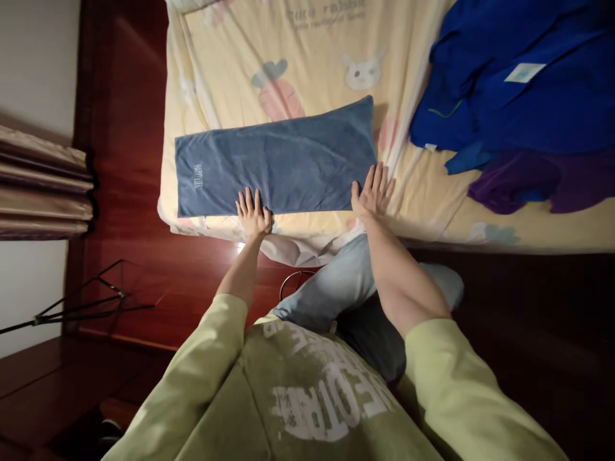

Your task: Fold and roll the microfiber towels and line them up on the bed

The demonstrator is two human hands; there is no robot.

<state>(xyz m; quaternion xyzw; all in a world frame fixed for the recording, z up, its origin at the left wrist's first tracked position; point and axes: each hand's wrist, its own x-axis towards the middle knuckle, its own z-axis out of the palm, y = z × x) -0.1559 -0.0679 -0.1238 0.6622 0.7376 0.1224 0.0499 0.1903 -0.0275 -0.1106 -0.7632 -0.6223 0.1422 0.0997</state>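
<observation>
Blue towel [288, 166] lay flat on the bed [432, 198], L hand [253, 216] on its near edge, R hand [372, 195] at its near-R corner, fingers [248, 198] spread w/ nothing gripped, & was prob light, soft, floppy, unbreakable, best lifted by opp corners.

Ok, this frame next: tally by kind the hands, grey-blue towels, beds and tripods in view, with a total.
Left hand and right hand: 2
Grey-blue towel: 1
Bed: 1
Tripod: 1
Total: 5
</observation>
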